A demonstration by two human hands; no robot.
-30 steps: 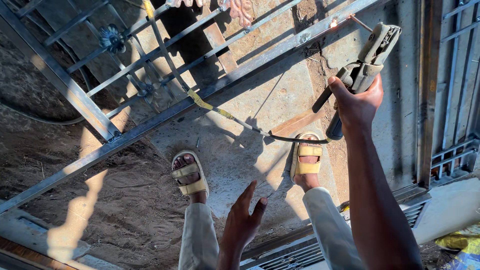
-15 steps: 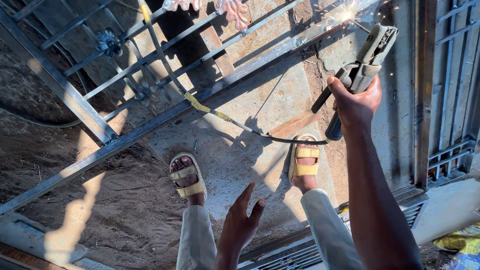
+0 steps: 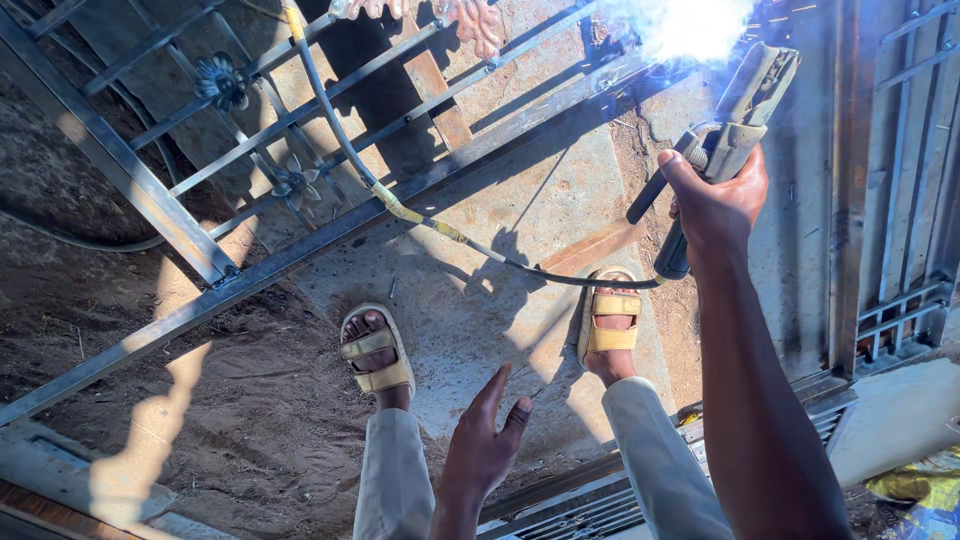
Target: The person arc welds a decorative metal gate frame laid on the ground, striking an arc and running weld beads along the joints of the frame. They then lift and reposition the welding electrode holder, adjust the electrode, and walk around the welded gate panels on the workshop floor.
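My right hand (image 3: 715,200) grips a welding electrode holder (image 3: 745,110), raised toward a long steel bar of a metal gate frame (image 3: 330,235). A bright blue-white arc (image 3: 690,25) flares at the holder's tip, right on the bar. A black cable (image 3: 450,235) with yellow tape runs from the holder across the frame. My left hand (image 3: 485,445) hangs low between my legs, fingers spread, holding nothing. My feet in tan sandals (image 3: 375,355) stand on the concrete below the bar.
The gate frame has thin bars and metal flower ornaments (image 3: 285,180). Another person's feet (image 3: 470,20) show at the top edge. Metal grilles (image 3: 905,150) stand at the right, another grille (image 3: 580,500) lies by my legs. Dirt ground (image 3: 150,300) lies to the left.
The holder's tip has reached the bar and small sparks have grown into a bright arc. My right hand moved slightly up; my left hand stays low and spread.
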